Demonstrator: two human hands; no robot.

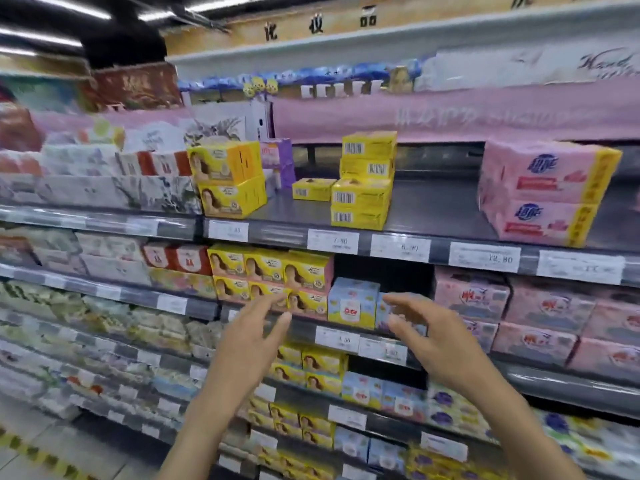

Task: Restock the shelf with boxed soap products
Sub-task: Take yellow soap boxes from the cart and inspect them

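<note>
Head view, blurred by motion. A grey metal shelf deck (440, 206) runs across at chest height, smooth and dull, with white paper price tags (332, 240) clipped along its front lip.

On the deck stands a stack of four yellow soap boxes (363, 183). They are flat cardboard bricks lying on their broad faces, barcoded sides turned to the aisle and long axes roughly along the shelf edge. Just to their left lies a single yellow box (313, 189), also flat and set further back. Further left are two portrait-printed yellow boxes (228, 180), one on the other, printed faces forward and angled slightly leftward. A purple carton (278, 161) stands upright behind them. Well apart to the right sit two glossy pink wrapped multipacks (547, 194), stacked, with yellow end panels.

The shelf below carries rows of portrait soap boxes (270, 278) two high, faces outward. Next to them is a pale blue and yellow carton (351, 303), then a dark gap, then more pink packs (519, 306).

The left hand (251, 336) and right hand (436, 336) are raised before that lower shelf's lip, palms turned toward each other. The fingers are loosely spread and slightly bent. Both hands are empty and touch nothing.
</note>
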